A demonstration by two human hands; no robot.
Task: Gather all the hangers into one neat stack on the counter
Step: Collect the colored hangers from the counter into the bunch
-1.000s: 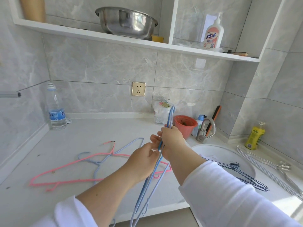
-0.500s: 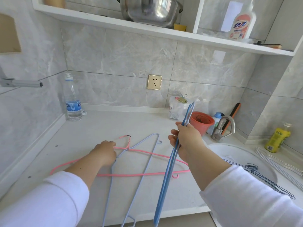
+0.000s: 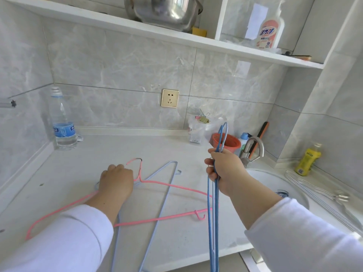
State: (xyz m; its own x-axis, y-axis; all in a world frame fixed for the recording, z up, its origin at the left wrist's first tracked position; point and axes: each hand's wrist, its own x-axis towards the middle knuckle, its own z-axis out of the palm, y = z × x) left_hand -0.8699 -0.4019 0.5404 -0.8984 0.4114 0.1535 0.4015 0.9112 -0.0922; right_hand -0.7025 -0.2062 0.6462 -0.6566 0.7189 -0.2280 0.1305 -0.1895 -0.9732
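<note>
My right hand (image 3: 225,170) grips two blue wire hangers (image 3: 214,216) upright, hooks up, above the counter's front edge. A pink hanger (image 3: 172,185) lies flat on the white counter (image 3: 102,154), crossed over a pale blue hanger (image 3: 161,209). My left hand (image 3: 115,181) rests knuckles-up on the necks of these two, fingers curled; its grip is hidden. Dark blue hangers (image 3: 282,193) lie in the sink (image 3: 275,181), mostly behind my right arm. Silver hangers (image 3: 322,199) lie on the counter at the right.
A water bottle (image 3: 62,122) stands at the back left corner. An orange cup (image 3: 225,143), a bag with clips (image 3: 202,126), a tap (image 3: 253,152) and a yellow bottle (image 3: 307,160) line the back. A shelf with a steel bowl (image 3: 165,10) hangs overhead.
My left hand let go of the blue hangers and moved down left onto the pink and pale blue hangers on the counter. My right hand keeps the blue hangers upright.
</note>
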